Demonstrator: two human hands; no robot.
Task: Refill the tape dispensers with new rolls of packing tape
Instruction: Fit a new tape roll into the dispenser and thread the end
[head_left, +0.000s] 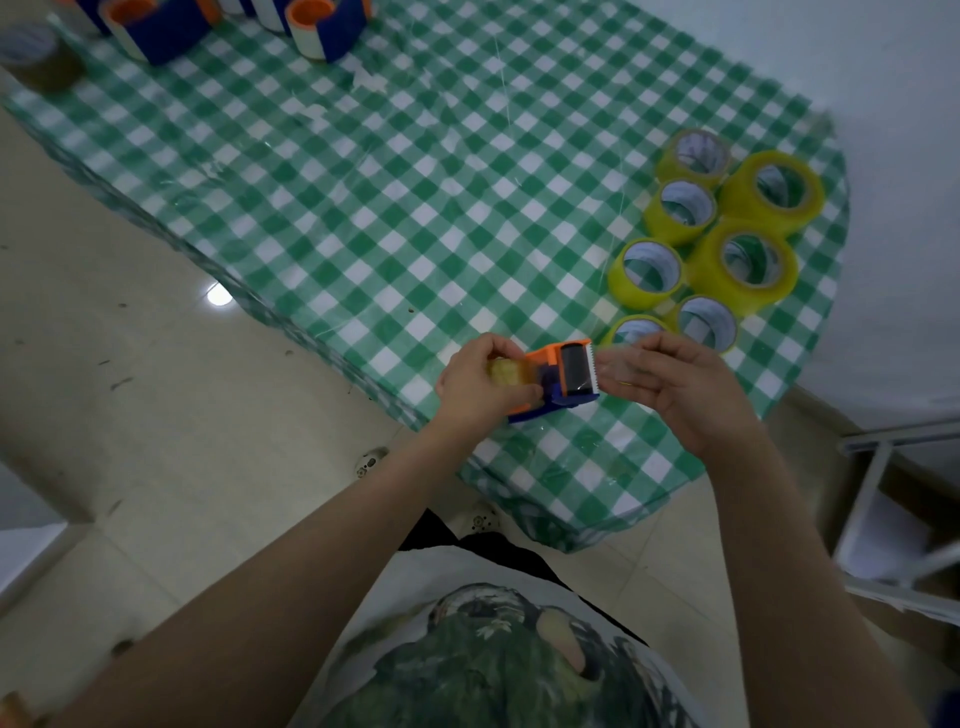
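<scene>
Head view: tape dispenser being held over the counter.
It is being gripped by left hand fingers, its tape end being pinched at three o'clock by right hand fingers.

Green-and-white checked cloth with a glossy surface, draped over a table whose near edge runs diagonally from upper left to lower right. Beige tiled floor beside it, bearing a round bright reflection close to the cloth's hanging edge. White metal frame at far right, below a pale wall.
</scene>
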